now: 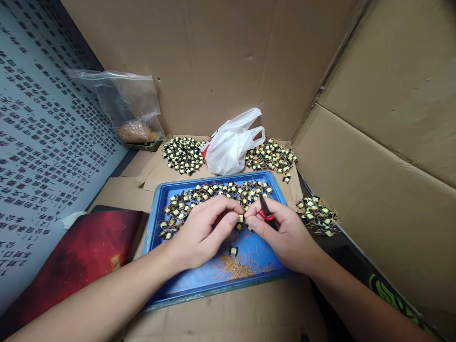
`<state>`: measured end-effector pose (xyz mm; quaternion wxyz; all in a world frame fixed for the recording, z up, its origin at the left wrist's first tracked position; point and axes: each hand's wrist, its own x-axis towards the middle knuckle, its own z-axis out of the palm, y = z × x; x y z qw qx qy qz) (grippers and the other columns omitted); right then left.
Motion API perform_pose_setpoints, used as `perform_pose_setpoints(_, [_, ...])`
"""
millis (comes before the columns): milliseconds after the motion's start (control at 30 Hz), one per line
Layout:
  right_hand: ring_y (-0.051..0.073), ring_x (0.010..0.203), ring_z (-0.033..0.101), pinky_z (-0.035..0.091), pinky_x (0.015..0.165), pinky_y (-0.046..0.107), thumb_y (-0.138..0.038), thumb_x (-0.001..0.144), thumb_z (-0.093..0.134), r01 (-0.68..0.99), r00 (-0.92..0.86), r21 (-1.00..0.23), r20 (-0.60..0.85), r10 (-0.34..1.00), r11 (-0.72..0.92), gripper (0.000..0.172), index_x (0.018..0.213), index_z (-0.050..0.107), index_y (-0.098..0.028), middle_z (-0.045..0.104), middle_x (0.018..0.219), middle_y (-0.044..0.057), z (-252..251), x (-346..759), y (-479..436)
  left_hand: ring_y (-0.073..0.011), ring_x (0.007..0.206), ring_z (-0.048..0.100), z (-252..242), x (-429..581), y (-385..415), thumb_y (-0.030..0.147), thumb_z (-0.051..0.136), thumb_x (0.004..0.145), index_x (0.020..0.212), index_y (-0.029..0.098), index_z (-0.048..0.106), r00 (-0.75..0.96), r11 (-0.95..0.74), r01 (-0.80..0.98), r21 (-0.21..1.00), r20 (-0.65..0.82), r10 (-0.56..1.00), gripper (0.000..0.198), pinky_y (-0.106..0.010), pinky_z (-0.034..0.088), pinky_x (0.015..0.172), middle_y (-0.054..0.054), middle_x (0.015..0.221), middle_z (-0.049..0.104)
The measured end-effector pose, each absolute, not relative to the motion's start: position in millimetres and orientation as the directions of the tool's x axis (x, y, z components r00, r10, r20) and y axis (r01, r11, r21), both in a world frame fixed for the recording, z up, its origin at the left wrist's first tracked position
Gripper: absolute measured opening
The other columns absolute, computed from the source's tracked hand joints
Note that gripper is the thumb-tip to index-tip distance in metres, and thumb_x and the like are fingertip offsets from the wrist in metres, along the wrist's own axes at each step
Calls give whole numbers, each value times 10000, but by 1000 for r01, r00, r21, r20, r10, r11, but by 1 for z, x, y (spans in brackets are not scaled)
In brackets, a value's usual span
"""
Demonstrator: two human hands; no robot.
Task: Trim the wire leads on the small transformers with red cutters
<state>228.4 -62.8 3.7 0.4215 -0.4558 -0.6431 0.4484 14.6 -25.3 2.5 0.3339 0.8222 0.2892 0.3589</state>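
The cardboard back wall (221, 57) bounds the work area. In front of it, the blue tray (199, 280) serves as the work surface. The white plastic bag (228, 149) stands behind the tray, between two piles.

The left hand (204, 232) and right hand (290, 237) meet over the tray, fingertips nearly touching. The left thumb and forefinger pinch one component. The right hand grips a tool, while its thumb and forefinger close in beside the same component.

Status by batch: the tray heap (185, 202) fills the far part of the tray, with many wire leads showing; it is judged outstanding. The rear-right pile (272, 156) and the right-side pile (317, 216) also show long leads and are judged outstanding. The rear-left pile (183, 154) shows hardly any leads and is judged complete. Overall, work appears partway, with the larger share left.

The black tool with red grips (266, 209) points upward, away from the component. The held component (241, 219) sits between the fingertips, above the tray. A single loose component (233, 251) lies nearer the front, just beside scattered wire clippings (237, 267).
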Motion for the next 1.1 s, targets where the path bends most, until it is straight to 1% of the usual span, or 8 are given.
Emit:
perform_pose_setpoints(67, [152, 746, 539, 455, 719, 286, -320, 1003, 623, 189, -238, -967, 123, 963, 170, 161, 893, 644, -204, 594, 815, -9, 3, 230, -62, -167, 766, 618, 4, 14, -25, 343, 524, 1074, 1035, 187, 653, 617, -671, 252, 698, 418, 667, 205, -288, 481, 727, -25, 868, 695])
perform_pose_setpoints(133, [154, 743, 538, 456, 715, 286, -334, 1001, 630, 172, -254, -972, 111, 961, 158, 169, 895, 647, -204, 589, 806, -9, 3, 231, -61, -159, 710, 591, 5, 14, -26, 354, 528, 1068, 985, 189, 634, 640, -682, 262, 683, 406, 652, 213, -277, 457, 683, -9, 806, 662])
perform_pose_setpoints(267, [152, 727, 518, 435, 693, 284, -352, 1000, 630, 148, -304, -979, 90, 948, 140, 197, 871, 625, -204, 569, 784, -16, 4, 232, -59, -138, 665, 568, 6, 14, -26, 347, 467, 1096, 876, 194, 606, 688, -634, 270, 725, 315, 654, 302, -259, 435, 666, 11, 744, 618])
perform_pose_setpoints(433, [145, 715, 473, 384, 666, 282, -317, 1004, 602, 170, -325, -977, 71, 943, 132, 204, 834, 570, -208, 521, 768, -28, 7, 231, -61, -122, 644, 536, 8, 13, -24, 370, 456, 1105, 833, 189, 582, 734, -590, 236, 772, 257, 629, 350, -244, 416, 657, 24, 723, 588])
perform_pose_setpoints(633, [149, 726, 462, 371, 673, 286, -266, 1010, 584, 208, -314, -969, 66, 947, 136, 182, 839, 552, -211, 504, 777, -30, 9, 230, -64, -131, 676, 550, 10, 13, -23, 379, 458, 1105, 876, 186, 609, 746, -571, 221, 791, 239, 621, 336, -243, 420, 672, 13, 751, 612])
perform_pose_setpoints(767, [146, 717, 444, 360, 664, 285, -303, 1026, 579, 153, -362, -981, 57, 931, 119, 210, 841, 544, -211, 485, 772, -32, 9, 233, -61, -132, 688, 558, 11, 13, -23, 382, 455, 1110, 903, 183, 627, 750, -558, 201, 805, 239, 616, 334, -245, 426, 681, 6, 772, 628])
perform_pose_setpoints(900, [142, 721, 434, 358, 665, 283, -337, 1027, 580, 116, -403, -988, 46, 914, 101, 220, 855, 556, -202, 472, 777, -30, 9, 235, -60, -130, 678, 551, 9, 12, -22, 360, 465, 1104, 896, 184, 604, 762, -574, 179, 799, 256, 594, 306, -247, 433, 691, 9, 760, 622])
perform_pose_setpoints(1100, [144, 705, 420, 334, 632, 291, -321, 1010, 567, 292, -370, -949, 5, 929, 121, 237, 807, 543, -201, 459, 754, -34, 14, 231, -65, -151, 761, 591, 10, 11, -20, 341, 481, 1083, 987, 169, 637, 777, -676, 182, 714, 316, 544, 251, -261, 450, 739, -22, 843, 657])
